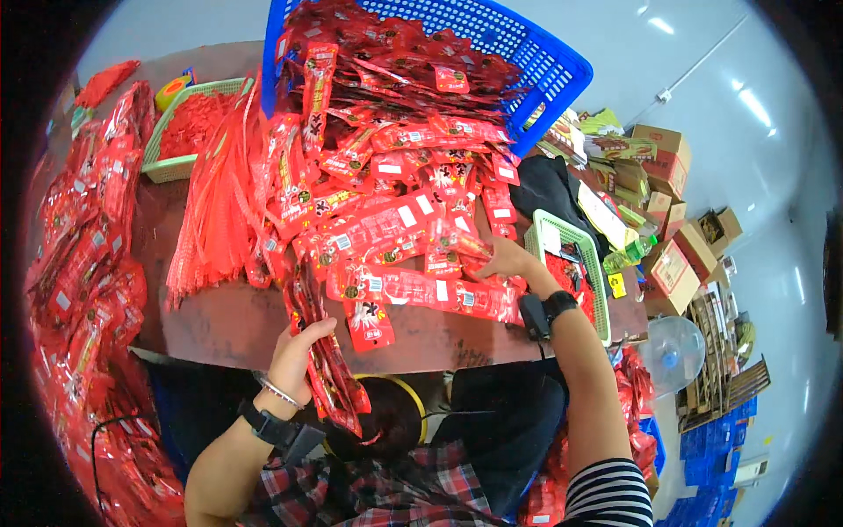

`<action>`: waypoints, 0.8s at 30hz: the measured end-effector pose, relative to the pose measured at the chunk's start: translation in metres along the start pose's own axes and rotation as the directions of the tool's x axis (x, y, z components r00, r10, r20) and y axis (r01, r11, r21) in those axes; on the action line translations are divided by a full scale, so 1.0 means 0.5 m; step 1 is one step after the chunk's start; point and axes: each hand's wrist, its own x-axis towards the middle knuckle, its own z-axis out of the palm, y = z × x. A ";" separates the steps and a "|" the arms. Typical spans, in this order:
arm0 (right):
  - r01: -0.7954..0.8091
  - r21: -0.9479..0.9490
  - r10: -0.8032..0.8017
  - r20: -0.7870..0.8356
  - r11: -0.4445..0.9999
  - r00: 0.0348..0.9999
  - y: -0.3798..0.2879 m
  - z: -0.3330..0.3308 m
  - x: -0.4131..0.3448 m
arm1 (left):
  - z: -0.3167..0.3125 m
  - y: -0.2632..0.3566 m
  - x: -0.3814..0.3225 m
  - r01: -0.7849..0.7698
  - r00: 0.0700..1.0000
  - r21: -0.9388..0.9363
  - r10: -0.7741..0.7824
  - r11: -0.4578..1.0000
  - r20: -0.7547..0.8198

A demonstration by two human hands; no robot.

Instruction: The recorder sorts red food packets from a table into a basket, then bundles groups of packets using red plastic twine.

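Note:
My left hand (294, 361) grips a stack of long red snack packets (324, 375) near the table's front edge, held on edge with their lower ends past the rim. To the right, my right hand (504, 258) has its fingers on a red packet (461, 238) over the pile; the packet is blurred, and whether it is lifted clear I cannot tell. Below that hand a packet (408, 288) lies flat across the pile's front. One short packet (369, 325) points toward me. Behind them the loose heap (388, 168) spills from a tilted blue plastic basket (560, 72).
Red mesh net sleeves (217, 217) lie left of the heap. Two pale green baskets, one at left (172, 170) and one by my right forearm (598, 303), hold small red pieces. Bundled packets (85, 277) crowd the left side. Cardboard boxes (678, 270) and a clear water jug (672, 356) stand right.

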 end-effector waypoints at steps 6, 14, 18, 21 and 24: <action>-0.054 -0.468 -0.177 -0.435 0.882 0.883 -0.077 -0.012 -0.088 | -0.005 -0.019 -0.001 -0.055 0.998 0.068 0.054 0.996 0.010; -0.465 -0.546 0.201 -0.474 0.697 0.857 -0.198 -0.164 -0.149 | -0.010 -0.006 -0.019 -0.051 0.999 -0.005 0.051 0.999 0.006; -0.198 0.109 0.217 -0.213 0.974 0.953 -0.181 -0.123 -0.073 | -0.018 -0.006 -0.025 -0.062 0.998 -0.011 0.062 0.998 -0.008; -0.017 0.327 0.046 -0.084 0.945 0.995 -0.193 -0.007 0.015 | -0.016 0.000 -0.033 -0.066 0.998 -0.004 0.065 0.998 -0.005; -0.019 0.422 0.055 -0.073 0.906 0.996 -0.104 0.067 0.079 | 0.020 -0.011 -0.004 -0.058 0.996 -0.002 0.058 0.998 0.064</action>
